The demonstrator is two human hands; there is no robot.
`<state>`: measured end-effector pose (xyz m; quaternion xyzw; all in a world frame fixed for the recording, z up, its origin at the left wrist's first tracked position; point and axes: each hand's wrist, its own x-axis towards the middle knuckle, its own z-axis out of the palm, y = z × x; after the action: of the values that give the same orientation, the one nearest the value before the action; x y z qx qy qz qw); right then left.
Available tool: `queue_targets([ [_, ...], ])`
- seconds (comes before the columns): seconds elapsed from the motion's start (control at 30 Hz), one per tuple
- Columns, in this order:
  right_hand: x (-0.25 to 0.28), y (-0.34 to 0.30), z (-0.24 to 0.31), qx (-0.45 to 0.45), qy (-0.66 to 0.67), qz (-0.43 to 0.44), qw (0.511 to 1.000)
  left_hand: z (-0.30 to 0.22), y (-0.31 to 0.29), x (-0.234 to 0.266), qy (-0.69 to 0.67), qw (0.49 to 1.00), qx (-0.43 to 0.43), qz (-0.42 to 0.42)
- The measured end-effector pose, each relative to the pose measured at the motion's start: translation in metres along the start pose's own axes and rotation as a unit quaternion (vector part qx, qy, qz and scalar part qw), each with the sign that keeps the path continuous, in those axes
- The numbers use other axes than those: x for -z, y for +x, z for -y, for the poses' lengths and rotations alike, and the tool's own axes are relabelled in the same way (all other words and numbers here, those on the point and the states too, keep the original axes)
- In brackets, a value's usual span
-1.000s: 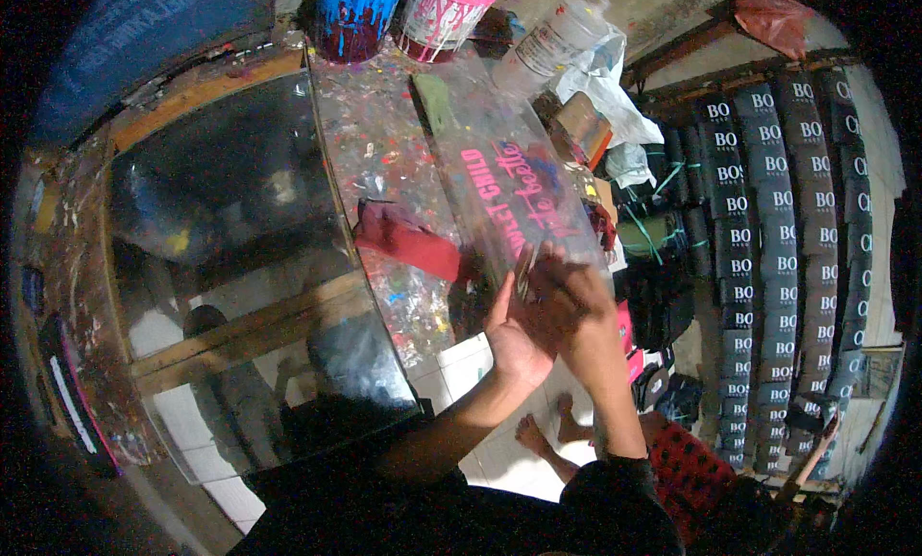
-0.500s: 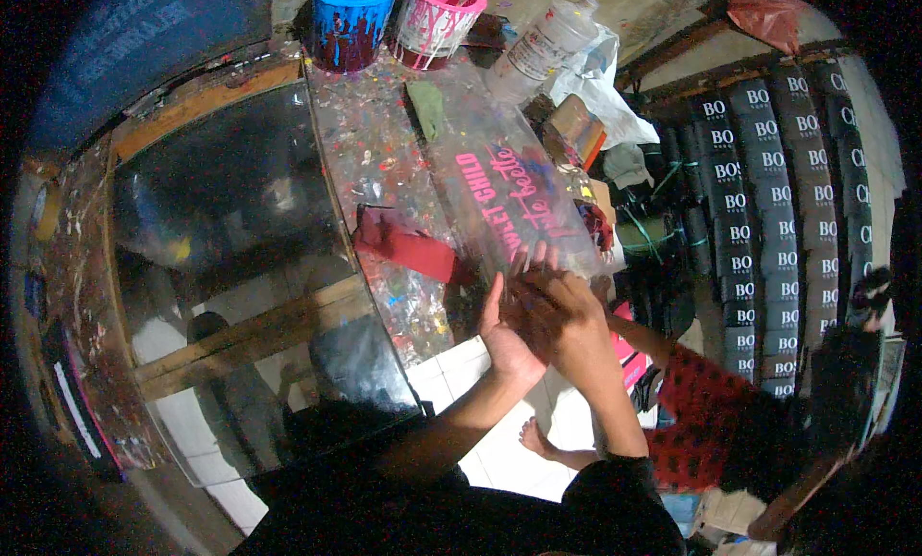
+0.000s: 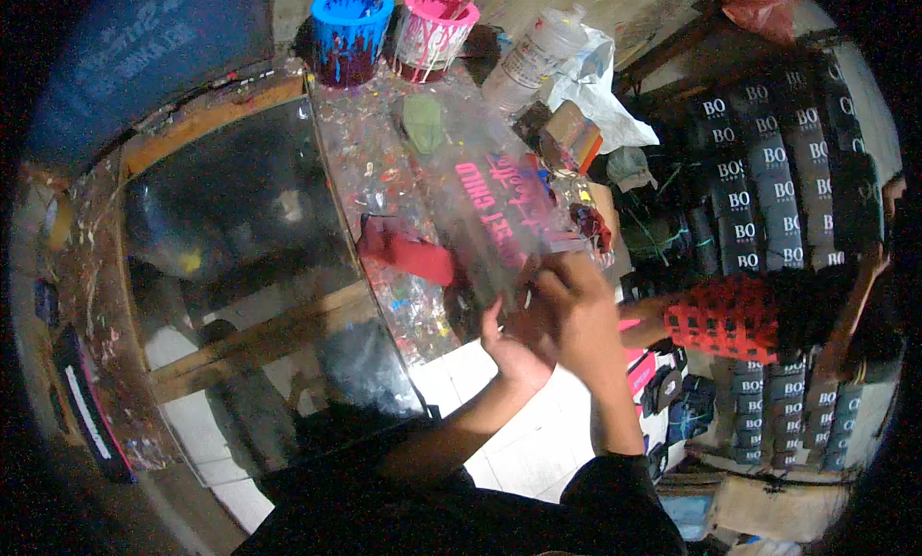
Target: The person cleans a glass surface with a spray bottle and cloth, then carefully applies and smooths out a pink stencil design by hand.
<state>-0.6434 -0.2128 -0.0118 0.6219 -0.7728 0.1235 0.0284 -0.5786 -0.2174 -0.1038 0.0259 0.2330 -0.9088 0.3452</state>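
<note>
At the near end of the paint-spattered bench lies a see-through sheet point(image 3: 461, 186) with pink lettering. Both my hands meet over its near edge. My left hand point(image 3: 521, 352) has its thumb raised and apart from the palm; its other fingers are partly covered by my right hand. Curled over it, my right hand point(image 3: 581, 292) has bent fingers, slightly blurred, and whatever is in them is hidden. A red cloth point(image 3: 413, 255) lies left of the sheet, apart from my hands. On the sheet's far left corner rests a green cloth point(image 3: 422, 124).
A dark glass panel point(image 3: 250, 268) in a wooden frame is at left. Blue point(image 3: 351, 37) and pink point(image 3: 434, 37) paint pails stand at the back beside a clear bottle point(image 3: 533, 61). Dark stacked goods point(image 3: 788, 191) and a person in red patterned cloth point(image 3: 725, 318) are at right.
My right hand's fingers have curled in more over my left hand. The person at right has shifted, with an arm now raised by the stacks. The view has tilted slightly.
</note>
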Motion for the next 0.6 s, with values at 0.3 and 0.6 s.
queue_targets([
  [0.3,-0.050,0.051,0.118,0.089,-0.058,0.259,0.960,-0.002,-0.030,0.061,0.285,0.956,-0.014,0.069],
  [0.6,-0.151,0.087,0.144,-0.031,-0.072,0.255,0.964,-0.137,-0.128,-0.056,0.770,0.483,0.299,0.290],
])
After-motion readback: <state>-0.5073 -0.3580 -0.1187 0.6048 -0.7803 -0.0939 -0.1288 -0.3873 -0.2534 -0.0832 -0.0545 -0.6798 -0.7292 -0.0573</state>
